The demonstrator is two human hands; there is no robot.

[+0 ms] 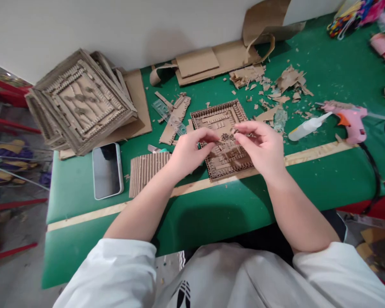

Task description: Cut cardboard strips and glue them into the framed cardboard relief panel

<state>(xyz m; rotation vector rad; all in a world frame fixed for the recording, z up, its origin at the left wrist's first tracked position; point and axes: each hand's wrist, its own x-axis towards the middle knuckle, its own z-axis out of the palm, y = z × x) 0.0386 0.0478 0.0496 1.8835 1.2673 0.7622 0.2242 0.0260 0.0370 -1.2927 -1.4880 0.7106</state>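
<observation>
A square cardboard panel (218, 123) with a raised corrugated border and strips glued in a pattern lies on the table in front of me. A small dark cluster of curled cardboard (226, 137) sits at its middle. My left hand (192, 150) is over the panel's left side, thumb and fingers closed near the cluster; what they hold, if anything, is too small to make out. Above the right side, my right hand (263, 145) pinches a small brown cardboard piece (233, 130) between thumb and fingertips. A ribbed cardboard sheet (147, 169) and a partly hidden cutter (154, 149) lie left of the panel.
Finished-looking cardboard panels (80, 100) are stacked at the left, behind a phone (108, 171). A clear ruler (168, 115) rests on cardboard offcuts. Torn scraps (290, 79) litter the back. At the right lie a white glue bottle (309, 127) and a pink glue gun (353, 119) with a cable.
</observation>
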